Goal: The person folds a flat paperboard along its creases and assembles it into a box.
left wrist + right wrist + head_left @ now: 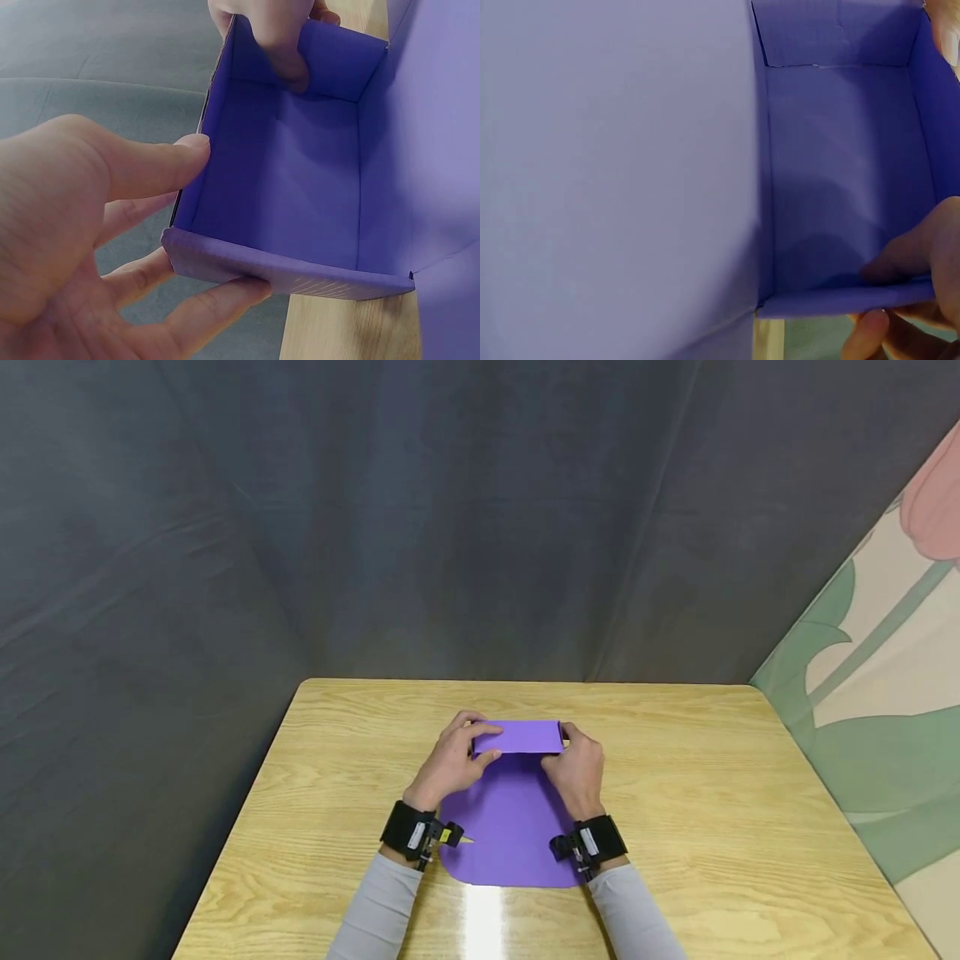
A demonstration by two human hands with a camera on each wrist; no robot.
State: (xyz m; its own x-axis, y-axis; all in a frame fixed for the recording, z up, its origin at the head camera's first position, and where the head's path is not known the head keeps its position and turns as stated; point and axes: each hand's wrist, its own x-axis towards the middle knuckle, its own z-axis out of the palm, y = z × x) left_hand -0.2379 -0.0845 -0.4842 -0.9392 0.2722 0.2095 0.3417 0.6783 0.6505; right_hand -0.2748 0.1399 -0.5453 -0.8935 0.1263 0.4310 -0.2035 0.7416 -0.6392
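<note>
A purple box (517, 737) is on the table (750, 827), between the hands and a little toward its far side. Its long flap (510, 827) stretches from the box toward the person. The head view shows the outer face of one long wall, with the box's opening turned away from that camera. Both wrist views look straight inside: a bare purple floor with low walls, and the flap joined along one long side. Only the left wrist view shows the pale lines (330, 287) on the outside of one end wall.

The left hand (450, 764) holds the box by its left end, thumb (191, 154) against the edge of the long wall, the other fingers spread and bent around the outside of the corner. The right hand (579, 768) pinches the opposite end wall, thumb (907, 251) inside, fingers outside. Both forearms, in grey sleeves (382, 910), reach forward and slant inward, and each wrist wears a black strap (408, 831) with a small camera. A dark cloth (487, 510) hangs behind the table; a flower-patterned cloth (885, 735) is at the right.
</note>
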